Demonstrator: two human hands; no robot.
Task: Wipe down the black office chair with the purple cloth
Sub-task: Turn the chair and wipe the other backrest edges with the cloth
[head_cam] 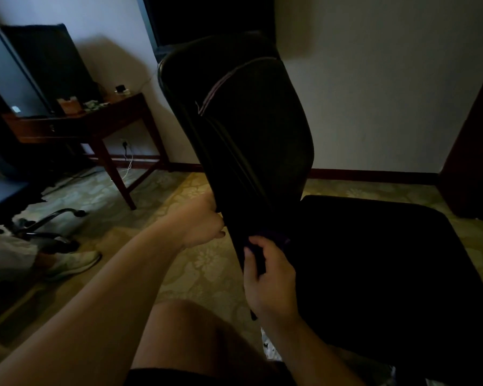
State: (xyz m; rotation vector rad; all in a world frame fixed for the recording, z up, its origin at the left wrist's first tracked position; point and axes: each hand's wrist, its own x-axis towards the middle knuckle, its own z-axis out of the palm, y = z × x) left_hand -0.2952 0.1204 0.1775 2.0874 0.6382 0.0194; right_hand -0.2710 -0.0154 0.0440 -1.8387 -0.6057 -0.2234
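We are working in dim light on the lower back edge of the black office chair, and we judge the step in hand to be the wiping of the backrest near where it meets the seat.

Our left hand is gripping the near edge of the backrest, fingers curled round it, seemingly steadying or turning the chair. Our right hand is closing on the purple cloth, thumb and fingers clenched over a dark bunched fold pressed against the backrest's lower edge. The cloth is showing only as a small dull violet patch just above that hand; the rest is lost against the black.

The backrest is tall, rounded at the top and gently curved, with a smooth, faintly glossy skin that looks like imitation leather. A curved seam of pale stitching is crossing its upper part. The seat is reading as a broad matt black slab; we cannot tell its texture.

We judge that the next move calls for drawing the cloth along the edge while our left hand braces the chair against swivelling. A patterned carpet is lying beneath, and a wooden counter is standing well apart by the wall.
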